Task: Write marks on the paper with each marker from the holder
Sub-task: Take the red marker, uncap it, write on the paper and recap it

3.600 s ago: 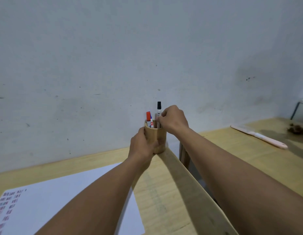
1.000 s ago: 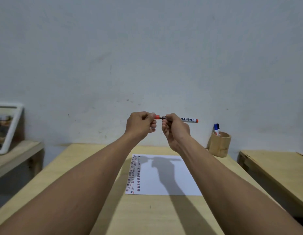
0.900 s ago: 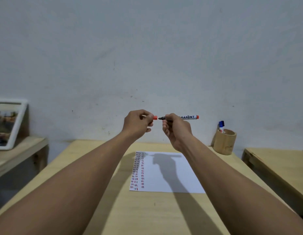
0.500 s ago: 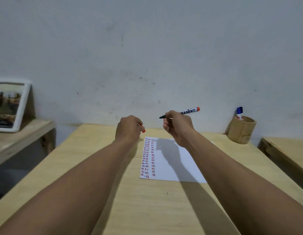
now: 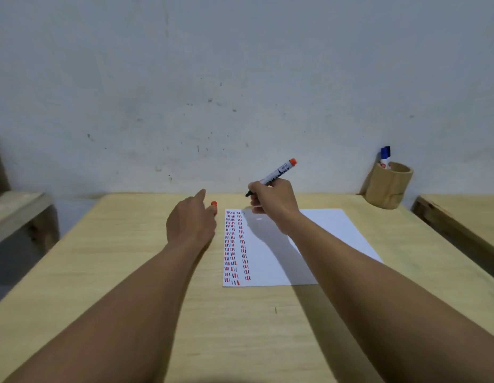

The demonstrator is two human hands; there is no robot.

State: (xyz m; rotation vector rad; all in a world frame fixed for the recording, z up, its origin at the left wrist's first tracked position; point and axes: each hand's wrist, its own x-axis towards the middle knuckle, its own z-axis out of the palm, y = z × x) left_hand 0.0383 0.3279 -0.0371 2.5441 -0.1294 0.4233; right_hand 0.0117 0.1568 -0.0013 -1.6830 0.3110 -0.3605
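A white sheet of paper (image 5: 317, 244) lies on the wooden table (image 5: 129, 258), with two columns of short red, blue and black marks down its left side. My right hand (image 5: 273, 203) grips an uncapped white marker with an orange end (image 5: 280, 174), tip pointing down-left just above the paper's top left corner. My left hand (image 5: 190, 219) hovers over the table left of the paper and holds the orange cap (image 5: 214, 206) at its fingertips. A wooden holder (image 5: 388, 186) at the back right contains a blue-capped marker (image 5: 385, 157).
A grey wall stands right behind the table. A second wooden table (image 5: 467, 214) sits to the right across a narrow gap. A lower wooden shelf (image 5: 19, 214) is at the left.
The cap came off the orange marker into my left hand. Both hands dropped toward the table, and the marker tip now points down at the paper's top left corner.
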